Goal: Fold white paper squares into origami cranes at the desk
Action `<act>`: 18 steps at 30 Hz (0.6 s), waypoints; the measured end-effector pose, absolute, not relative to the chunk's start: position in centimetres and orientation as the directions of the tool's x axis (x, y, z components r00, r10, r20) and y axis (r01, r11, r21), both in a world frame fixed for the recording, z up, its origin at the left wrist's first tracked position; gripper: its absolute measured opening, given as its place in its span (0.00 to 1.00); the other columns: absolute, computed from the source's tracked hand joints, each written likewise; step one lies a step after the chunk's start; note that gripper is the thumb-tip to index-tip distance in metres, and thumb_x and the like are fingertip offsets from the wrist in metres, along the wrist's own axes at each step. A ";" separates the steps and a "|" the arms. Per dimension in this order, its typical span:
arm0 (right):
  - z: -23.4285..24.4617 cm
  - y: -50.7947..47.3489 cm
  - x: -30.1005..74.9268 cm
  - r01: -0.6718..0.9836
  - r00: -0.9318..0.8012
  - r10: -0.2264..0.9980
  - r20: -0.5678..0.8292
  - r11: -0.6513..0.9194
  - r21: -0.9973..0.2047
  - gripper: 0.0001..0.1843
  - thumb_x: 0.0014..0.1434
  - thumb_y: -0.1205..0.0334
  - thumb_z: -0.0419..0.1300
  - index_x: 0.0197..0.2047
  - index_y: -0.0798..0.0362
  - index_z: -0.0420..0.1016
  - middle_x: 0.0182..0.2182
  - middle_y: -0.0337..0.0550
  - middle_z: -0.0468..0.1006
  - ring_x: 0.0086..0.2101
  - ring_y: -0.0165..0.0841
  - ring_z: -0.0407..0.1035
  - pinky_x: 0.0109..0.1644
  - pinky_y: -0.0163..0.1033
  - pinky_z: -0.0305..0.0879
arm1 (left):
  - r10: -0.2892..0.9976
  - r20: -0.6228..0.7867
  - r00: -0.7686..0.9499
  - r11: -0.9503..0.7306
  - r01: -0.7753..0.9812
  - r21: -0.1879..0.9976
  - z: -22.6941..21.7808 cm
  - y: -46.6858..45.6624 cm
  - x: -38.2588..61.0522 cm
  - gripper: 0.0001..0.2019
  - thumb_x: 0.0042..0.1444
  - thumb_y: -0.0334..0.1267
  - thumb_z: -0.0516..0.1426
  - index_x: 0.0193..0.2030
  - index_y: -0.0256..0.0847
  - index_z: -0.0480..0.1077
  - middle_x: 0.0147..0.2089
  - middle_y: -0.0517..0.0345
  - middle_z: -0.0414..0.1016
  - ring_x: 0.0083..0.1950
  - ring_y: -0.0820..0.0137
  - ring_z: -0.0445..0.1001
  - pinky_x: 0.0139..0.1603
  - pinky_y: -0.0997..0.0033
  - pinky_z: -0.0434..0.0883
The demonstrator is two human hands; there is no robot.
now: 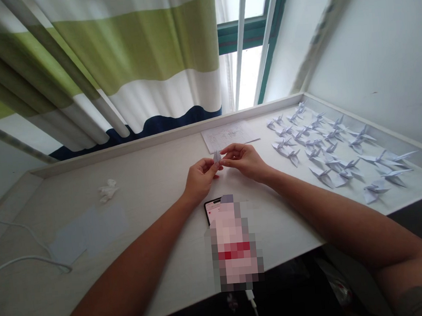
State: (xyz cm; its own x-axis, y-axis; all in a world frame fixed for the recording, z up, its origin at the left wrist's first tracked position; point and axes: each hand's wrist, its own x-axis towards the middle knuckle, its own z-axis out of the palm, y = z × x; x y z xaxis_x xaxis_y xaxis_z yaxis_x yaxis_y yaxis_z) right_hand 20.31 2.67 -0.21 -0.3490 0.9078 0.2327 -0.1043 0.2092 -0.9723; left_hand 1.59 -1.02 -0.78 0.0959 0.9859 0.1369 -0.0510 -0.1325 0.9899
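Between my hands, over the middle of the table, is a small folded piece of white paper (pixel 216 156). My left hand (pixel 200 178) pinches it between thumb and fingers. My right hand (pixel 243 161) comes in from the other side, its thumb and fingertips closed at the paper's right edge. The fine folds are too small to make out. Just beyond the hands lies a printed sheet (pixel 229 136). A phone (pixel 212 207), mostly blurred out by blocks, lies below them near the table's front edge.
Several white paper cranes (pixel 317 140) fill the table's right side. On the left are a crumpled tissue (pixel 108 191), flat paper sheets (pixel 89 233) and a white cable (pixel 29 258). Another cable (pixel 252 301) hangs at the phone's lower end. A raised rim (pixel 140 138) borders the table below the curtain (pixel 140 51).
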 end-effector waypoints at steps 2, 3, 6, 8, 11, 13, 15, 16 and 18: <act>-0.2 2.6 20.2 -0.035 -0.335 0.902 0.274 0.278 -0.960 0.21 0.51 0.48 0.78 0.42 0.50 0.81 0.32 0.42 0.85 0.35 0.36 0.80 0.46 0.48 0.77 | 0.986 0.145 0.081 -0.142 -0.045 0.989 -1.0 -1.0 1.7 0.20 0.53 0.55 0.71 0.38 0.38 0.77 0.38 0.53 0.83 0.43 0.64 0.82 0.39 0.67 0.79; -0.1 2.4 20.2 0.010 -0.320 0.897 0.306 0.326 -0.945 0.20 0.53 0.48 0.78 0.42 0.50 0.81 0.33 0.42 0.84 0.35 0.36 0.79 0.46 0.48 0.76 | 0.987 0.143 0.071 -0.140 -0.050 0.989 -1.1 -1.0 1.7 0.21 0.53 0.55 0.72 0.37 0.38 0.76 0.38 0.53 0.83 0.43 0.64 0.82 0.39 0.67 0.79; 0.3 2.0 20.1 0.132 -0.281 0.866 0.414 0.462 -0.877 0.16 0.57 0.51 0.75 0.44 0.48 0.82 0.35 0.41 0.83 0.37 0.35 0.78 0.46 0.47 0.76 | 0.992 0.109 0.061 -0.104 -0.083 0.991 -1.2 -1.1 1.8 0.23 0.51 0.56 0.73 0.36 0.38 0.75 0.38 0.53 0.84 0.42 0.63 0.85 0.40 0.65 0.80; 0.5 1.8 20.2 0.182 -0.287 0.834 0.471 0.530 -0.828 0.15 0.60 0.53 0.73 0.48 0.47 0.83 0.38 0.41 0.82 0.38 0.35 0.77 0.46 0.46 0.77 | 0.994 0.084 0.074 -0.077 -0.097 0.992 -1.1 -1.1 1.8 0.24 0.50 0.56 0.73 0.36 0.38 0.74 0.37 0.52 0.84 0.41 0.61 0.86 0.40 0.66 0.79; 0.5 1.8 20.4 0.225 -0.317 0.772 0.551 0.625 -0.748 0.14 0.63 0.55 0.70 0.51 0.46 0.84 0.40 0.42 0.81 0.38 0.35 0.76 0.45 0.46 0.77 | 0.994 0.073 0.081 -0.063 -0.114 0.991 -1.0 -1.2 1.8 0.25 0.48 0.57 0.74 0.37 0.37 0.74 0.38 0.51 0.86 0.41 0.60 0.87 0.40 0.66 0.79; 0.3 2.0 20.5 0.243 -0.329 0.731 0.598 0.677 -0.695 0.12 0.65 0.57 0.69 0.52 0.45 0.84 0.41 0.43 0.81 0.39 0.36 0.76 0.44 0.47 0.78 | 0.995 0.064 0.074 -0.054 -0.124 0.991 -1.0 -1.3 1.9 0.25 0.48 0.57 0.74 0.38 0.37 0.75 0.39 0.49 0.86 0.40 0.60 0.87 0.40 0.66 0.78; 0.2 2.2 20.6 0.272 -0.335 0.692 0.640 0.721 -0.637 0.12 0.66 0.60 0.68 0.53 0.44 0.84 0.42 0.43 0.81 0.41 0.37 0.76 0.44 0.47 0.77 | 0.997 0.049 0.064 -0.040 -0.125 0.991 -0.9 -1.3 1.9 0.25 0.49 0.56 0.74 0.39 0.37 0.75 0.39 0.48 0.87 0.40 0.59 0.87 0.40 0.66 0.79; 0.1 2.2 20.6 0.289 -0.338 0.671 0.660 0.742 -0.605 0.13 0.67 0.61 0.67 0.54 0.43 0.84 0.43 0.44 0.81 0.42 0.38 0.76 0.45 0.48 0.77 | 0.997 0.044 0.056 -0.036 -0.126 0.991 -0.9 -1.3 2.0 0.25 0.49 0.56 0.74 0.40 0.37 0.76 0.38 0.48 0.87 0.40 0.59 0.87 0.40 0.65 0.79; 0.1 2.2 20.7 0.324 -0.345 0.634 0.692 0.772 -0.547 0.14 0.67 0.63 0.66 0.54 0.42 0.84 0.44 0.44 0.81 0.44 0.40 0.75 0.47 0.50 0.77 | 0.998 0.043 0.041 -0.037 -0.128 0.991 -0.8 -1.3 1.9 0.25 0.50 0.55 0.74 0.41 0.37 0.76 0.37 0.48 0.87 0.40 0.58 0.87 0.40 0.64 0.79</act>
